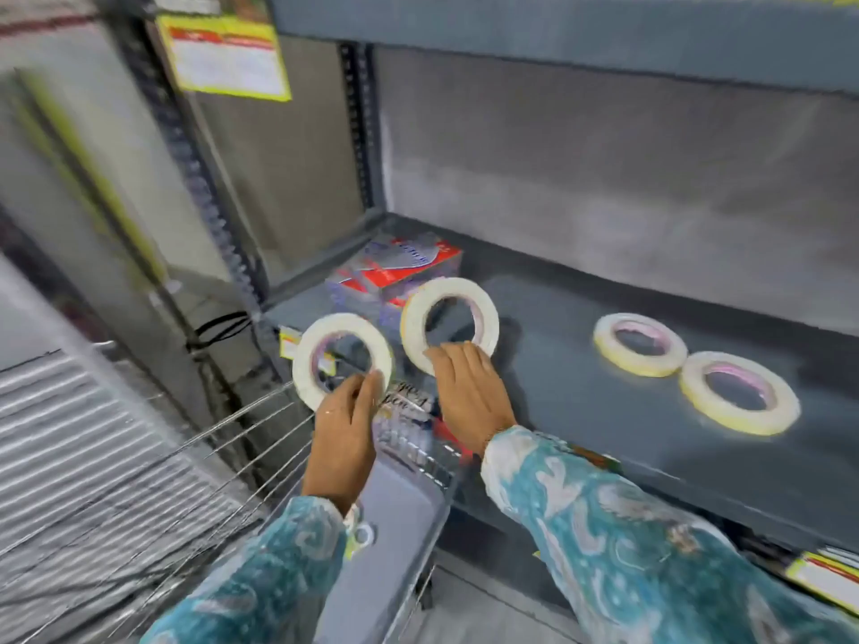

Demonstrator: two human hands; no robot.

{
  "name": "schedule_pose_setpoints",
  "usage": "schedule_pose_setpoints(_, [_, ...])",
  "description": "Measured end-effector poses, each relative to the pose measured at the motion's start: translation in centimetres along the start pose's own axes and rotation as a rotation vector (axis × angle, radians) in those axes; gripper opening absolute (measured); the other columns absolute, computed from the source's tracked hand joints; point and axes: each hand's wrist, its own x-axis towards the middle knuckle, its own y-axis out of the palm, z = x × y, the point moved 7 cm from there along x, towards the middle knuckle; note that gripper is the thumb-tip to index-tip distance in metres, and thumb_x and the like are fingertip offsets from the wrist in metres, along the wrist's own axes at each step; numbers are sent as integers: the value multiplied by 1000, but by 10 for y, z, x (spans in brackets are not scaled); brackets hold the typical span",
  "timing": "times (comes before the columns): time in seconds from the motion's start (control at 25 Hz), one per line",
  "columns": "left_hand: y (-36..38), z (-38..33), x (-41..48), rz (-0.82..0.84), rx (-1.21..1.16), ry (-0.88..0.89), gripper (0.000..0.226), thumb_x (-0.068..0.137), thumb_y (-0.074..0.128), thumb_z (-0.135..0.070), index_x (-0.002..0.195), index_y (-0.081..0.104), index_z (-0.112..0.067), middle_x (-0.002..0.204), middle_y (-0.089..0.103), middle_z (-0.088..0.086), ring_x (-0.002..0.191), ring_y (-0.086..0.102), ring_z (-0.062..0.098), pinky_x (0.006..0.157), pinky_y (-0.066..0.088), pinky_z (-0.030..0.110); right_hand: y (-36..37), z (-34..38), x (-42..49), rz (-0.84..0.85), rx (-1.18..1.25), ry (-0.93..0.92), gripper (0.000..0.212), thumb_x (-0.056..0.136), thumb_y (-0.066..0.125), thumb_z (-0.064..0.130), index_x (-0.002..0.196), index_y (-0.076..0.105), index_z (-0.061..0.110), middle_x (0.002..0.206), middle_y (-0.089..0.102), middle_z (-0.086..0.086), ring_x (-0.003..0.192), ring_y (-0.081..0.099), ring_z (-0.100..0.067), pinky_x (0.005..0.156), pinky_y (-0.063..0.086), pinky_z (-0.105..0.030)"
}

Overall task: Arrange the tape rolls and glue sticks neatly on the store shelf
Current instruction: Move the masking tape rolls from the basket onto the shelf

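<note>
From the head camera, the person stands at a grey metal shelf (581, 318) with both arms reaching in. The left hand (344, 425) has its grip closed on the lower rim of a white tape roll (341, 357), held upright just off the shelf's near left corner, above a wire basket (260, 457). The right hand (469, 397) pinches the bottom edge of a second tape roll (448, 323), also on edge and facing the camera, over the shelf's near left part. Holding each by the rim probably lets the rolls be carried in pairs and laid down flat without fumbling.

To the right, two more tape rolls lie flat on the shelf, one farther (639, 343) and one nearer (739, 397), touching or very nearly so in a slanting row. I would judge the two in hand are meant to carry that row on leftward.

At the far left of the shelf sits a stack of red-and-silver boxes (395, 271); their print is too blurred to read. A yellow-edged sign (225, 58) hangs on the upright at upper left, and price tags sit along shelf edges, all illegible. No glue sticks are plainly visible.
</note>
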Motion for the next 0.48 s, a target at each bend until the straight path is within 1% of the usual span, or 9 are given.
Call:
schedule_pose_setpoints(0.04, [-14, 27, -21, 10, 27, -67, 30, 96, 33, -50, 101, 57, -33, 90, 60, -8, 80, 46, 1, 74, 35, 13, 11, 27, 1, 6, 22, -80, 36, 77, 41, 10, 95, 72, 7, 85, 72, -8, 74, 69, -27, 79, 59, -32])
schedule_pose_setpoints(0.12, [-33, 75, -70, 129, 109, -102, 29, 98, 35, -30, 113, 57, -21, 98, 64, 0, 85, 52, 8, 75, 34, 13, 39, 81, -4, 36, 59, -243, 36, 78, 40, 13, 89, 74, 7, 83, 74, -7, 74, 71, -26, 76, 60, -31])
schedule_pose_setpoints(0.16, [-38, 91, -91, 189, 185, -67, 29, 96, 35, -17, 116, 55, -15, 100, 64, 5, 85, 57, 16, 74, 38, 17, 53, 101, -11, 47, 75, -320, 35, 78, 41, 12, 88, 75, 8, 83, 75, -7, 74, 71, -25, 76, 60, -30])
schedule_pose_setpoints(0.24, [-34, 123, -127, 350, 357, 61, 36, 93, 27, -11, 117, 53, -15, 105, 60, 3, 84, 58, 19, 73, 40, 20, 91, 132, -30, 124, 139, -438, 34, 79, 42, 12, 87, 75, 12, 81, 74, -1, 73, 71, -21, 75, 59, -26])
schedule_pose_setpoints(0.28, [-27, 140, -137, 401, 404, 98, 42, 94, 22, -13, 113, 59, -17, 103, 62, 0, 81, 60, 17, 72, 40, 20, 117, 145, -40, 225, 163, -450, 32, 78, 44, 15, 87, 75, 15, 80, 73, 2, 73, 70, -18, 73, 58, -23])
schedule_pose_setpoints(0.36, [2, 166, -150, 511, 462, 144, 36, 83, 40, -18, 99, 72, -16, 92, 74, 1, 71, 70, 15, 68, 50, 20, 171, 162, -59, 449, 131, -435, 27, 74, 56, 18, 95, 73, 17, 85, 73, 3, 80, 71, -18, 70, 57, -22])
schedule_pose_setpoints(0.4, [24, 184, -156, 614, 495, 116, 35, 73, 52, -21, 103, 71, -16, 96, 75, 6, 75, 72, 16, 66, 54, 16, 207, 169, -69, 606, 102, -392, 32, 75, 61, 16, 106, 69, 15, 96, 72, -2, 92, 69, -23, 74, 56, -27])
schedule_pose_setpoints(0.44, [45, 202, -164, 721, 513, 74, 46, 69, 62, -22, 114, 65, -15, 108, 72, 12, 87, 71, 17, 72, 55, 18, 240, 176, -83, 752, 43, -336, 35, 79, 58, 12, 114, 64, 12, 104, 69, -8, 100, 67, -26, 76, 56, -33])
schedule_pose_setpoints(0.48, [69, 220, -173, 805, 491, 36, 59, 67, 68, -22, 125, 56, -14, 117, 67, 16, 97, 69, 19, 79, 55, 20, 265, 180, -90, 823, 23, -253, 32, 80, 51, 10, 107, 67, 14, 96, 71, -10, 93, 69, -26, 68, 57, -33])
